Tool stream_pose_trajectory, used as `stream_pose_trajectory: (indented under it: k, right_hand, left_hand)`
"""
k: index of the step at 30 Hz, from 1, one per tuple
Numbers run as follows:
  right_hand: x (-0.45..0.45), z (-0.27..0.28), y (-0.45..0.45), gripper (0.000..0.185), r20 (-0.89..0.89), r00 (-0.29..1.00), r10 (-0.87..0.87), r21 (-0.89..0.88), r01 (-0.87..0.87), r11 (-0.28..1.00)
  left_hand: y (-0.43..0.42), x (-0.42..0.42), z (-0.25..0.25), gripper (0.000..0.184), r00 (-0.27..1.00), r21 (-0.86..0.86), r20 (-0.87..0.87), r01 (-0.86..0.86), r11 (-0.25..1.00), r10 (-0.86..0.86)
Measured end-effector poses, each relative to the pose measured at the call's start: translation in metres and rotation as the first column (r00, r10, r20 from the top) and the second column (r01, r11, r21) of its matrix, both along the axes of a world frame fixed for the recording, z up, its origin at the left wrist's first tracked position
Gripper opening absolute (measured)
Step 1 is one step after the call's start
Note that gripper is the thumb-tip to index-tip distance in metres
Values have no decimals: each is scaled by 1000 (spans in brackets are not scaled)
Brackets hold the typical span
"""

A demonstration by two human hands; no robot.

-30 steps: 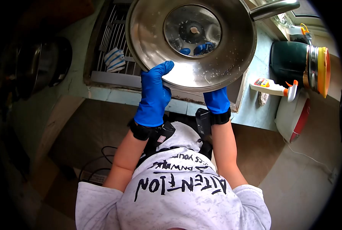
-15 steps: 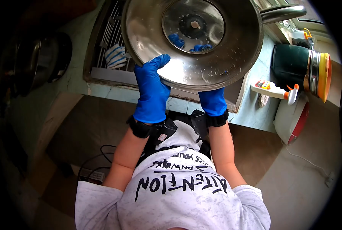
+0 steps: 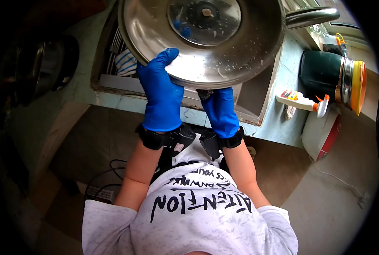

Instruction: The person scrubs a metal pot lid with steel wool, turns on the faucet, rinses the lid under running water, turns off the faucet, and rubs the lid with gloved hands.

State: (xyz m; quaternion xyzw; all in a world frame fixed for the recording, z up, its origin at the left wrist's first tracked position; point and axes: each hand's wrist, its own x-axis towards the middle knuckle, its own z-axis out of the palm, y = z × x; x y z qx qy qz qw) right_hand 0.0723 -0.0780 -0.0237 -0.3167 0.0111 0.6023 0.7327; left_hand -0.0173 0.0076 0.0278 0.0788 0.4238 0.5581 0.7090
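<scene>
A large round metal lid or pan (image 3: 206,63), with a handle at the upper right, is raised over the sink (image 3: 251,100). White specks dot its surface. My left hand (image 3: 159,91), in a blue glove, grips its lower left rim, thumb on the upper face. Below the lower rim is my right hand (image 3: 220,109), also gloved in blue, its fingers closed on a dark scrubber (image 3: 205,94). The lid partly hides the fingertips and the scrubber.
A striped cloth (image 3: 125,63) lies by the rack at the sink's left. On the right counter are a spray bottle (image 3: 302,101), a dark green pot (image 3: 321,72) and a white and red container (image 3: 322,134). A dark pan (image 3: 49,68) stands at the far left.
The metal lid and my left hand have moved left. My right hand has shifted left and toward the lower rim, and the dark scrubber now shows at its fingers.
</scene>
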Motion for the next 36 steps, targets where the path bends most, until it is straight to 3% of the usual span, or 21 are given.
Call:
stream_pose_trajectory:
  k: [1,2,3,5,6,7,8,9,10,14,19,23,25,26,28,29,31,32,34,35,36]
  right_hand:
    - [2,11,7,34,51,998,-26,-43,28,999]
    - [8,14,11,33,142,987,-75,-80,87,993]
    - [12,19,15,32,178,981,-81,7,81,997]
    - [20,28,6,32,196,981,8,-150,22,988]
    - [25,10,-11,33,601,789,128,-142,-53,989]
    - [29,7,-17,33,605,786,128,-143,-51,988]
    - [33,5,-22,33,963,175,203,-194,-67,979]
    - [34,3,-26,34,832,-523,184,-244,-47,969]
    - [30,4,-25,32,895,-389,216,-245,-25,969]
    - [27,7,-24,32,914,-326,240,-277,-69,959]
    - [31,8,-30,39,936,-153,317,-330,-71,941]
    - [31,4,-33,36,932,-170,320,-330,-35,943]
    - [32,1,-36,34,861,-461,217,-259,-30,965]
    - [32,2,-37,34,861,-460,218,-260,-30,965]
    - [31,4,-37,33,899,-292,327,-348,-24,937]
    - [31,1,-38,33,899,-292,327,-348,-24,937]
    - [32,-11,-40,32,786,-553,277,-322,15,947]
    - [32,-14,-42,32,786,-553,276,-322,15,947]
    - [30,-19,-45,31,852,-422,310,-337,12,941]
    - [30,-22,-47,31,852,-421,311,-337,12,941]
    - [32,-25,-49,30,809,-510,294,-334,14,943]
  left_hand:
    - [3,-7,-1,32,998,-91,-39,46,995,-50]
    - [4,-11,-5,32,998,-76,-51,26,997,-30]
    - [4,-13,-10,33,998,-58,-64,11,998,-15]
    - [-4,-11,-13,33,997,-68,-74,16,998,-21]
    - [-8,-8,-14,34,997,-79,-75,16,997,-22]
    - [-10,-6,-16,34,996,-101,-76,35,994,-43]
    - [-12,-4,-16,34,997,-102,-64,39,994,-46]
    - [-13,-2,-16,34,997,-104,-54,42,994,-47]
    - [-12,-1,-15,34,998,-105,-55,38,994,-44]
    - [-11,-2,-11,32,998,-106,-48,41,993,-47]
    - [-12,2,-8,30,998,-113,-33,56,992,-60]
    - [-15,2,-11,26,995,-105,-69,60,993,-67]
    - [-16,2,-10,25,994,-108,-73,68,992,-76]
    - [-16,3,-8,24,994,-105,-80,65,992,-73]
    - [-16,4,-6,23,994,-103,-89,61,993,-70]
    - [-17,4,-6,23,993,-94,-92,59,994,-68]
    - [-17,5,-6,23,993,-85,-94,58,995,-66]
    - [-18,5,-7,23,994,-94,-87,59,994,-68]
    - [-18,5,-7,23,994,-104,-82,60,993,-69]
    - [-19,5,-5,24,995,-88,-79,62,994,-69]
    - [-19,5,-3,24,995,-72,-75,63,995,-69]
